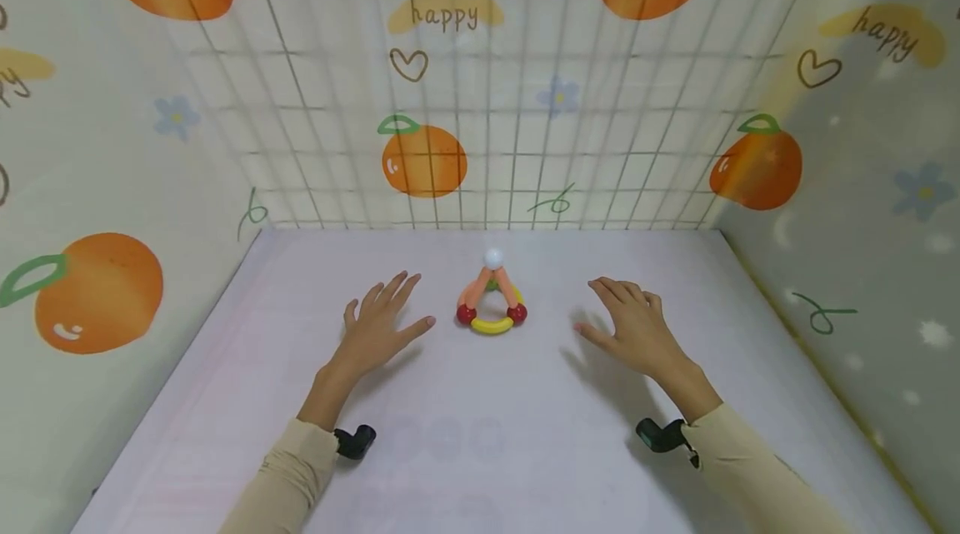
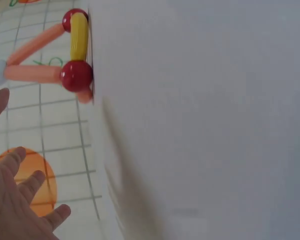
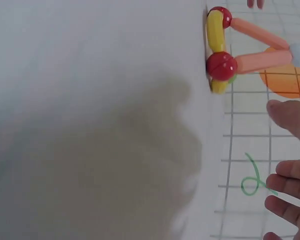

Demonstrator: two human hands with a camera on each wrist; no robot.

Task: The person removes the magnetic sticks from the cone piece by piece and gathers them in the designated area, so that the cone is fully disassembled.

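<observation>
In the middle of the table stands a small pyramid of toy building rods and balls [image 1: 491, 326]. A white ball [image 1: 493, 258] tops it, red balls [image 2: 77, 76] sit at its lower corners, and orange rods [image 3: 264, 61] slope up between them. A curved yellow rod [image 2: 79, 37] joins two red balls along the base. To its left, my left hand [image 1: 381, 331] hovers with spread fingers and holds nothing. On the other side my right hand [image 1: 636, 329] is also held above the table, fingers extended, apart from the pyramid.
The pale tabletop [image 1: 465, 451] is bordered by cloth walls printed with oranges [image 1: 424, 162]. Behind the rear cloth runs a wire grid [image 1: 513, 142]. Each wrist carries a black camera mount [image 1: 356, 441] close to the sleeve.
</observation>
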